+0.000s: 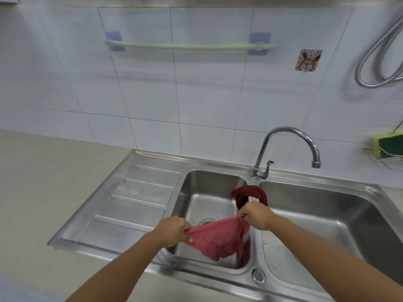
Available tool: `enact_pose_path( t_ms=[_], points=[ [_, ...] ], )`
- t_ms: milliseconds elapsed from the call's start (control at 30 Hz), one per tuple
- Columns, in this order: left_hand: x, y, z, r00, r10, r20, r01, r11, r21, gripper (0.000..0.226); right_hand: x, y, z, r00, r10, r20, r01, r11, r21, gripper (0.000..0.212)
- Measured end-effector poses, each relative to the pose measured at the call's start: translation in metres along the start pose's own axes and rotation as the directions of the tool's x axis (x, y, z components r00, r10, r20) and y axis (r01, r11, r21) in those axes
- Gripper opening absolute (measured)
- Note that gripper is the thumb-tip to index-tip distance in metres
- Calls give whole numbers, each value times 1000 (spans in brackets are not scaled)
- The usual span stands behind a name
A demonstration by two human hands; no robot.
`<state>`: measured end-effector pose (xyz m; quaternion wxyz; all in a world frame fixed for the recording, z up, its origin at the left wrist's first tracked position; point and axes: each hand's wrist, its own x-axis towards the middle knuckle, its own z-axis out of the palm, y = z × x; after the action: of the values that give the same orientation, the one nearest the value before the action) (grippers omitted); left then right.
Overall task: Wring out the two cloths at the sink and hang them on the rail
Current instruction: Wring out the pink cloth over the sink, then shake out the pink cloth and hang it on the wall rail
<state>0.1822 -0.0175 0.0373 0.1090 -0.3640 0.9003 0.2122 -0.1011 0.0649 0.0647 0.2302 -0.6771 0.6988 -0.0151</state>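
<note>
- both arms reach forward over the sink point(218, 163); the left hand point(173, 231) and right hand point(257, 214) are fisted, each pinching an upper corner of the pink cloth point(220, 240).
- the pink cloth is stretched between the hands above the left basin, its lower edge hanging loose.
- a dark red cloth point(248, 192) lies draped over the divider between the two basins, just behind the right hand.
- the rail point(187, 46) on the tiled wall is bare.
- no readable writing shows.

A steel sink point(152, 188) set into a beige counter point(54, 182) carries a dark red cloth point(250, 192).
</note>
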Motion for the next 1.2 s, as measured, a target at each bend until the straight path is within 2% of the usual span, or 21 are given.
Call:
enact_pose_path(
  t_ms=[67,133,233,267,333,400,433,467,500,533,567,600,633,667,733,933,1000,1067,1100,1133,1200],
  points=[
    [-1,2,-7,999,-13,29,14,999,-43,32,3,3,-6,997,22,67,-29,994,103,39],
    [0,5,-16,997,-59,47,63,995,-76,31,7,7,-17,990,59,124,-73,991,113,21],
    [8,11,-38,986,-140,-86,142,990,18,16,18,2,-39,982,112,154,-130,986,108,29],
    [13,10,-50,969,-177,-171,188,981,46,18,22,-3,-51,989,112,102,-121,988,91,32],
    [21,6,-79,899,-221,-378,254,966,41,23,31,-16,-77,983,128,-132,-106,981,161,42],
    [22,8,-116,718,-164,-677,216,976,-7,25,38,-33,-103,866,177,-468,-5,938,346,47],
    [22,9,-132,568,-79,-819,133,991,-3,27,38,-41,-111,734,183,-654,104,921,375,50],
    [19,11,-145,432,0,-902,60,998,28,30,37,-46,-117,574,138,-807,195,934,298,55],
    [15,10,-152,419,62,-906,28,996,81,32,34,-48,-119,450,40,-892,226,962,157,57],
    [11,9,-157,542,100,-834,30,990,138,29,30,-45,-119,447,-106,-888,167,985,-33,55],
    [9,7,-155,742,71,-667,62,983,174,25,27,-40,-118,605,-204,-769,78,977,-198,49],
    [9,3,-149,902,-12,-431,114,971,212,23,26,-32,-111,823,-136,-551,-29,959,-281,42],
    [12,-2,-141,963,-66,-261,126,968,219,24,27,-24,-104,943,13,-331,-114,951,-288,36],
    [17,-7,-134,972,-94,-214,140,968,209,23,32,-15,-97,972,98,-213,-149,961,-235,33],
    [24,-9,-131,944,-95,-315,156,973,172,24,42,-6,-100,954,181,-237,-207,975,-86,35],
    [27,-8,-124,917,-64,-393,64,998,-14,23,49,-1,-103,964,139,-225,-144,990,-3,24],
    [25,-14,-122,947,-55,-317,25,995,-99,20,41,0,-105,985,174,12,-173,971,164,11],
    [22,-21,-117,981,-59,-185,31,988,-152,17,30,0,-104,885,161,438,-339,866,367,6],
    [19,-23,-115,990,-61,-130,39,985,-169,18,26,0,-104,825,122,552,-400,815,418,8],
    [17,-25,-115,993,-67,-96,49,984,-173,18,26,0,-102,804,107,585,-421,797,434,12],
    [15,-25,-119,992,-77,-95,61,985,-163,19,30,-5,-100,844,140,517,-391,822,415,12]
  ],
)
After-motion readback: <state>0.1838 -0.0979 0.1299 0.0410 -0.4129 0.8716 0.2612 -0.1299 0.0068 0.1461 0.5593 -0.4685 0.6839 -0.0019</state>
